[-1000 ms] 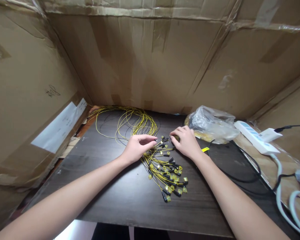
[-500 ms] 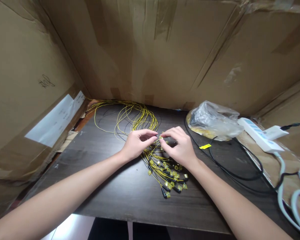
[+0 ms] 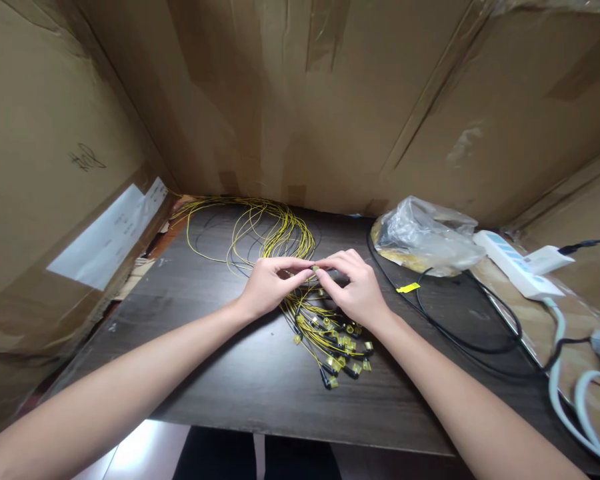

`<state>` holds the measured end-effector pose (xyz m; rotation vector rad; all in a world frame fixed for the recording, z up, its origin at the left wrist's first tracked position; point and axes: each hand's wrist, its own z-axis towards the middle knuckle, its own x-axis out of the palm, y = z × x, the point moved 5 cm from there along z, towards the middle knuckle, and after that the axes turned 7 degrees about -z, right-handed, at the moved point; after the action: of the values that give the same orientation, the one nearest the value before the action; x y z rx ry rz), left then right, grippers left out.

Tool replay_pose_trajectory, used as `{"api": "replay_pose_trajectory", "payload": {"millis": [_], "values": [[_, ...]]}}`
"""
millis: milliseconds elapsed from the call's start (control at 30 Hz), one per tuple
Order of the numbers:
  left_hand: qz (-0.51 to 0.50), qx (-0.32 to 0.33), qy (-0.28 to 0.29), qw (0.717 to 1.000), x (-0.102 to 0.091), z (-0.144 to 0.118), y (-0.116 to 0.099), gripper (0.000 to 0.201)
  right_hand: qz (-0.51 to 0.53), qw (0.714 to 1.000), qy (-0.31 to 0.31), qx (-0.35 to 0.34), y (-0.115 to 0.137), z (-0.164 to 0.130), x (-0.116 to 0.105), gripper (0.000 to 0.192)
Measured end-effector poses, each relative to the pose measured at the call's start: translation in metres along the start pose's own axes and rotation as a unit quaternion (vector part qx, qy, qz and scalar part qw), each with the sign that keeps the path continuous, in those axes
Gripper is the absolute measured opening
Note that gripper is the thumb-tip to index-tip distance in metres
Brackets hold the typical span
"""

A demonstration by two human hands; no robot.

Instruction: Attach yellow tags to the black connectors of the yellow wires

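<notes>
Cardboard walls (image 3: pixel 330 100) box in a dark wood-grain table (image 3: pixel 220 373) — a handwritten scrawl on the left panel is unreadable. The left hand (image 3: pixel 270 287) and right hand (image 3: pixel 357 290) meet fingertip to fingertip, both pinched on one small yellow connector (image 3: pixel 316 269) above the yellow wire bundle (image 3: pixel 300 293), which runs from far-left loops toward near-right ends.

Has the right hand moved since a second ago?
Yes. The right hand has shifted left, away from the plastic bag, to meet the left hand over the yellow wires.
</notes>
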<state>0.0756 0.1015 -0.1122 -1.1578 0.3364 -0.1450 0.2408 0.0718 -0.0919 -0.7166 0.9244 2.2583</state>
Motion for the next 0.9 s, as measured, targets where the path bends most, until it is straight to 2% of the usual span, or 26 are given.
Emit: {"api": "replay_pose_trajectory", "payload": {"millis": [267,467,733,900], "values": [[0.038,-0.003,-0.002,0.999,-0.001,0.000,0.000,0.017,0.023,0.999,0.028,0.029,-0.006,-0.002,0.005,0.012],[0.056,-0.002,0.005,0.998,0.000,0.000,0.002,0.016,0.017,0.999,0.035,0.024,-0.006,-0.002,0.005,0.012],[0.071,0.036,0.020,0.997,0.003,-0.001,-0.005,0.012,0.018,0.997,0.078,0.011,-0.004,-0.001,0.011,0.019],[0.071,0.047,0.005,0.996,0.001,-0.002,-0.004,0.013,0.025,0.996,0.085,-0.003,-0.002,-0.003,0.014,0.024]]}}
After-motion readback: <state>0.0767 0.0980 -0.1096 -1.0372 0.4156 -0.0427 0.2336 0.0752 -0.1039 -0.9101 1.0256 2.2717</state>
